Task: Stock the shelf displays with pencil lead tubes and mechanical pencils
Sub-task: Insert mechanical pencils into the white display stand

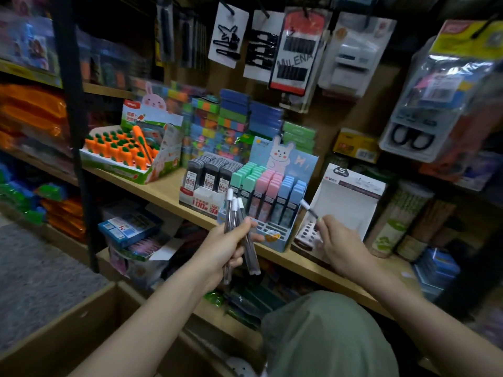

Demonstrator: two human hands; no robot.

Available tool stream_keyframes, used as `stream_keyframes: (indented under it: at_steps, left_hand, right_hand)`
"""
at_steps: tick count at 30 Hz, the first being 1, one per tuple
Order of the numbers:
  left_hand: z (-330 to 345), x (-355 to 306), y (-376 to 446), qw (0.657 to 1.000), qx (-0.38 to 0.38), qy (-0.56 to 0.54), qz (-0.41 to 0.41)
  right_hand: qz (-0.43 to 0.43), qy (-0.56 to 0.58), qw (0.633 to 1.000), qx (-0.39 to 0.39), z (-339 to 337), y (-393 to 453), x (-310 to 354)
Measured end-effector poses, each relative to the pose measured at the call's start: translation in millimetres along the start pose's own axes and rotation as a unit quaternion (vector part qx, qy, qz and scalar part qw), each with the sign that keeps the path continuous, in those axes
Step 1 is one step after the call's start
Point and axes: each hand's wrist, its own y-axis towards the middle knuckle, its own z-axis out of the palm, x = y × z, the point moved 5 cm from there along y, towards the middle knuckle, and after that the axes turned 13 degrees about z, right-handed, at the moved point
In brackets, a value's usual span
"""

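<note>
Above shelf edge (283, 255): lead tubes (239, 235), both hands' fingers (322, 223).

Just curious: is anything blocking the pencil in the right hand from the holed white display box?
Nothing visible: the right hand holds the white-capped clear pencil directly over the white cardboard display box, whose holes look open.

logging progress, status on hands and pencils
Left hand grips spare pencils. Right hand pinches one pencil over white display. Nothing blocking.

The hairpin card (296, 51) reads "MILENA"; the blue bunny display (304, 165) perhaps "Hi".
</note>
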Motion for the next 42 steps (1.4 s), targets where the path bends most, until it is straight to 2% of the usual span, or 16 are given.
stream_keyframes:
  at_steps: [2,4,6,11,13,16,19,28,32,38,42]
  left_hand:
    - [1.7,4.4,-1.5,1.0,0.005,0.02,-0.007]
    - [-0.3,5.5,-3.2,0.999,-0.002,0.041,-0.005]
    - [-4.5,4.2,-4.7,0.997,-0.02,0.074,0.008]
    - [-4.2,0.1,-6.8,0.983,-0.034,0.173,0.044]
    - [0.8,1.7,-7.9,0.983,-0.025,0.178,0.042]
    - [4.5,3.8,-10.2,0.984,-0.021,0.174,0.034]
    - [2.7,3.5,-11.0,0.986,-0.024,0.164,0.034]
    - [-2.3,2.7,-11.9,0.993,-0.023,0.111,0.036]
    - [-4.5,3.0,-10.3,0.993,-0.032,0.107,0.034]
    - [-4.8,6.3,-9.4,0.993,-0.048,0.102,0.023]
    - [-4.2,6.2,-9.4,0.993,-0.051,0.104,0.023]
  right_hand:
    - [-0.006,-0.07,0.997,0.006,16.8,-2.4,-7.0]
    - [-0.017,-0.092,0.995,-0.02,25.5,-4.2,-9.2]
    - [-0.025,-0.059,0.997,-0.03,28.2,-5.9,-8.9]
    - [-0.044,0.004,0.999,0.011,30.3,-8.0,-5.5]
    - [-0.025,0.086,0.996,-0.015,21.0,-2.1,-0.3]
    - [0.027,0.234,0.969,-0.071,1.1,13.5,0.4]
    - [0.044,0.283,0.958,-0.036,0.8,23.5,-2.0]
    - [0.039,0.23,0.963,-0.131,7.1,49.4,-5.1]
    - [0.042,0.233,0.962,-0.135,11.0,50.8,-4.8]
    - [0.008,0.177,0.973,-0.146,6.8,55.3,1.8]
    - [0.023,0.197,0.97,-0.14,6.0,60.1,2.7]
